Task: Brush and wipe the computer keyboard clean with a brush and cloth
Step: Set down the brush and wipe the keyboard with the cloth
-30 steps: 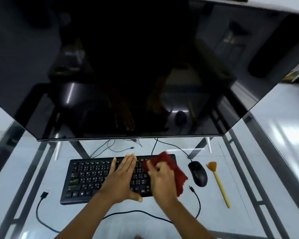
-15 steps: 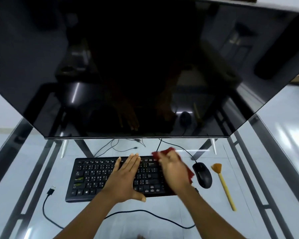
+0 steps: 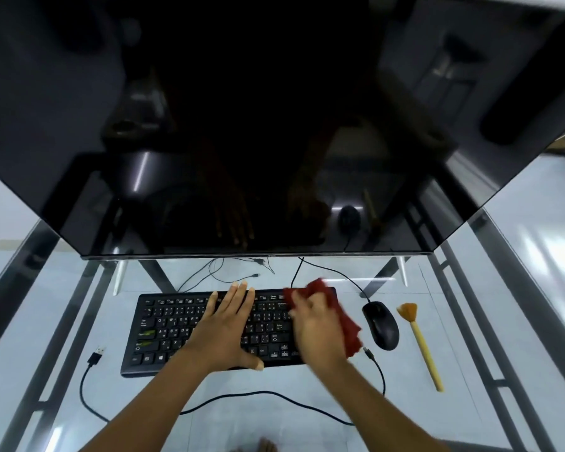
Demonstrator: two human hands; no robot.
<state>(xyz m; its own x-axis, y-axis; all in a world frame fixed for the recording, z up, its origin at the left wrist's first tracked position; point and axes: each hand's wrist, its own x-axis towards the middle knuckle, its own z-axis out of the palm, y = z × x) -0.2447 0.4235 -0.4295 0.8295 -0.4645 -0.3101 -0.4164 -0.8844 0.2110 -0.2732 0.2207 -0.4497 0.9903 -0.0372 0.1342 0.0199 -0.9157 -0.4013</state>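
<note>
On the glass table (image 3: 274,419), under the dark monitor (image 3: 274,125), the black keyboard (image 3: 177,327) is pressed down by the left grip (image 3: 224,334), fingers laid flat and straight across the middle keys. At the keyboard's right end the red cloth (image 3: 349,327) is clutched, bunched, in the blurred right grip (image 3: 318,331). Just beside it the mouse (image 3: 380,324) is seen; further right the brush (image 3: 419,340) is laid flat, untouched.

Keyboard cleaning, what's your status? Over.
Left hand flat on black computer keyboard. Right hand holds dark red cloth on its right end. Yellow wooden brush idle beside black mouse.
</note>
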